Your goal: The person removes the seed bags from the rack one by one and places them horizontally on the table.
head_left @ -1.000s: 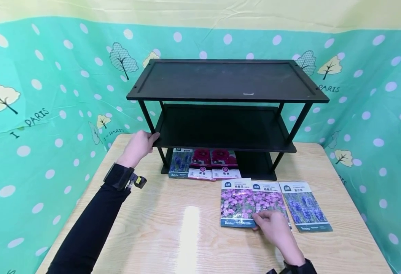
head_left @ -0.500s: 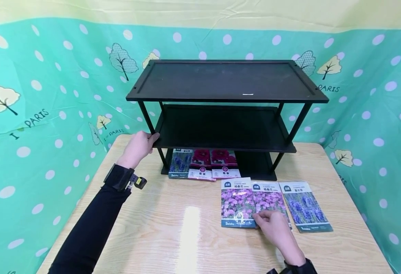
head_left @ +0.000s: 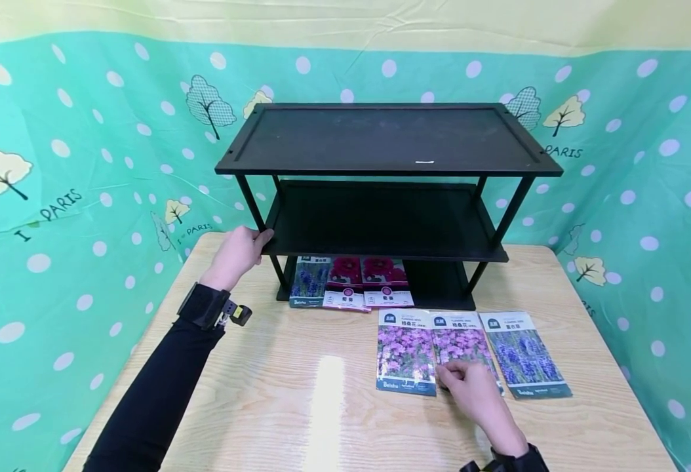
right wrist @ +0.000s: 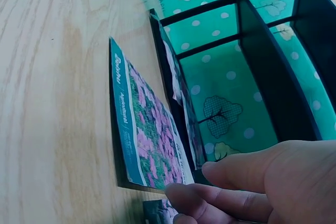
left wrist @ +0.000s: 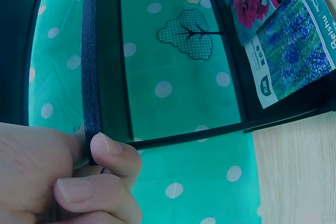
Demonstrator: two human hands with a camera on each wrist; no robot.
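My left hand (head_left: 236, 255) grips the left front corner of the middle tier of a black three-tier shelf rack (head_left: 381, 219). In the left wrist view, thumb and fingers are around the shelf's edge (left wrist: 90, 66). My right hand (head_left: 475, 393) is over a pink-flower seed packet (head_left: 460, 341), its fingertips right at the edge of another pink-flower seed packet (head_left: 406, 351) to the left. That left packet lies on the table before the rack. In the right wrist view, the thumb (right wrist: 231, 171) and index finger are apart, beside the packet's corner.
A lavender seed packet (head_left: 525, 354) lies at the right of the row on the wooden table (head_left: 251, 406). On the bottom tier are another lavender packet (head_left: 309, 285) and two crimson-flower packets (head_left: 345, 282). Polka-dot cloth (head_left: 86, 262) hangs around the table.
The left pink-flower packet has shifted slightly left and towards me, settling lower, and my right fingers have let go of its edge. The left hand keeps its grip on the rack.
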